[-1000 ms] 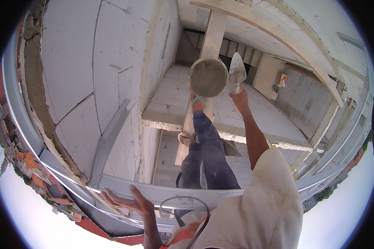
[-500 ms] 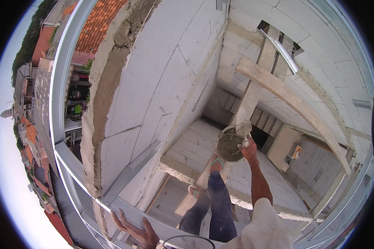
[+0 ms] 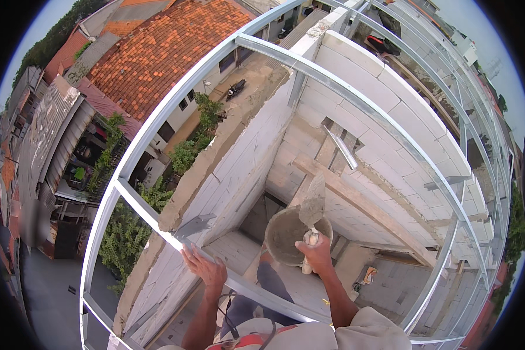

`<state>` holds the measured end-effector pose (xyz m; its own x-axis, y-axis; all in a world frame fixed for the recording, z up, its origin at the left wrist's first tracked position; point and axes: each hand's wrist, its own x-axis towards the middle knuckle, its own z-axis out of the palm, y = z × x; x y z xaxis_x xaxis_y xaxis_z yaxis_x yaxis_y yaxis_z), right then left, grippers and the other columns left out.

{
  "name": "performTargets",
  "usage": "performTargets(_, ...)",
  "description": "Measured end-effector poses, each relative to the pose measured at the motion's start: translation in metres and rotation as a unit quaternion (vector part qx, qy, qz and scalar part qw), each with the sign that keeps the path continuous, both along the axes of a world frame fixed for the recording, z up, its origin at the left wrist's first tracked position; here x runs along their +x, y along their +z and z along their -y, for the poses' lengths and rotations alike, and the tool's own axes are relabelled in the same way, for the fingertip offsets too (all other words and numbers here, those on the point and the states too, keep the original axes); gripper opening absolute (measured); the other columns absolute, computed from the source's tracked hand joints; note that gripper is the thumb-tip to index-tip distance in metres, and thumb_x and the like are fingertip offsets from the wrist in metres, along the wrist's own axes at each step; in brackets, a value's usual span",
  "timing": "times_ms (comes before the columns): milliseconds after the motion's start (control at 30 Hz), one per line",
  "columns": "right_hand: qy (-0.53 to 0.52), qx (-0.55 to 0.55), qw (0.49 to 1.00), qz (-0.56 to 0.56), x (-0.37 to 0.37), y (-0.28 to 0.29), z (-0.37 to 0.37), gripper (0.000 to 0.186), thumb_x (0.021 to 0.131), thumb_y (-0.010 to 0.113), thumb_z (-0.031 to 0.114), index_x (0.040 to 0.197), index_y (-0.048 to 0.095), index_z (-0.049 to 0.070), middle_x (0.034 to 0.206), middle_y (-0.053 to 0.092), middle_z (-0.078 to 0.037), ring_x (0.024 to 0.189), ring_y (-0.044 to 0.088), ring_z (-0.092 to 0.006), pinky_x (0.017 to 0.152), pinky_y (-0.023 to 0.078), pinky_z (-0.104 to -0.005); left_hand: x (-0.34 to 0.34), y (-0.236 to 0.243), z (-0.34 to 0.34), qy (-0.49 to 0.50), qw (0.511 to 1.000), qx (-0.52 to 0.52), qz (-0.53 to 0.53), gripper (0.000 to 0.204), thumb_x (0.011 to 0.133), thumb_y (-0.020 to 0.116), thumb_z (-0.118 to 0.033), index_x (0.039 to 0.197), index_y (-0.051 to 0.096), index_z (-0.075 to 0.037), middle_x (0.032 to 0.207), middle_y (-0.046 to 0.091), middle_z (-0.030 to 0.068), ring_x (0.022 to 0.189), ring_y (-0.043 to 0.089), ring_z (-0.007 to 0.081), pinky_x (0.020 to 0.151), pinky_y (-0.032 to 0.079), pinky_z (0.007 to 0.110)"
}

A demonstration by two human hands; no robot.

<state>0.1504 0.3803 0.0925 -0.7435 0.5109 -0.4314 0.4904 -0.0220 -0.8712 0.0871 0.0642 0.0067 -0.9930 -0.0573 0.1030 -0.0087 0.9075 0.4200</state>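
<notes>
Trowel (image 3: 313, 205) position: over the far right rim of the mortar bucket (image 3: 276, 240), blade pointing to the far side, handle toward the near side. Half a second earlier, the blade was down at the bucket mouth; at this moment its full outline stood in view, with grey mortar on the upper face. This change indicated, as a judgement, that the blade had been drawn clear of the mix. Whether the mortar was a fresh load or only a coating could not be determined. Contact between blade and rim was likewise unclear.

Right hand (image 3: 317, 252): fingers curled fully around the trowel handle, with no visible gap.

Left hand (image 3: 207, 270): fingers extended and slightly apart, laid across the metal rail (image 3: 252, 290) without wrapping it; no tool was held. Earlier, these fingers were raised and more widely spread. The change suggested a steadying contact.

The view had also swung toward the far left, bringing more of the mortar-topped wall (image 3: 199, 172) and the tiled roof (image 3: 137, 49) into sight.
</notes>
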Motion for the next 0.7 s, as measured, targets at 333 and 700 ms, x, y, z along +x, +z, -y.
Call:
performTargets(333, 0.076, -0.245, 0.900, -0.352, 0.009, 0.206, 0.116, 0.021, 0.087, 0.072, -0.009, 0.099, 0.059, 0.003, 0.102, 0.065, -0.008, 0.099, 0.068, -0.0179, 0.086, 0.056, -0.0342, 0.013, 0.088, 0.056, -0.073, 0.837, 0.484, 0.244, 0.090, 0.084, 0.079, -0.020, 0.156, 0.030, 0.004, 0.159, 0.036, 0.0260, 0.147, 0.040, 0.0391, 0.115, 0.041, 0.051)
performTargets(700, 0.169, -0.324, 0.866, -0.342, -0.013, 0.222, 0.208, 0.023, 0.093, 0.071, -0.001, 0.113, 0.059, 0.001, 0.100, 0.060, -0.002, 0.132, 0.060, -0.0225, 0.095, 0.053, -0.0299, 0.069, 0.210, 0.084, -0.068, 0.852, 0.501, 0.133, 0.119, 0.067, 0.100, -0.041, 0.149, 0.028, 0.006, 0.138, 0.052, 0.0193, 0.126, 0.056, 0.0292, 0.105, 0.050, 0.044)
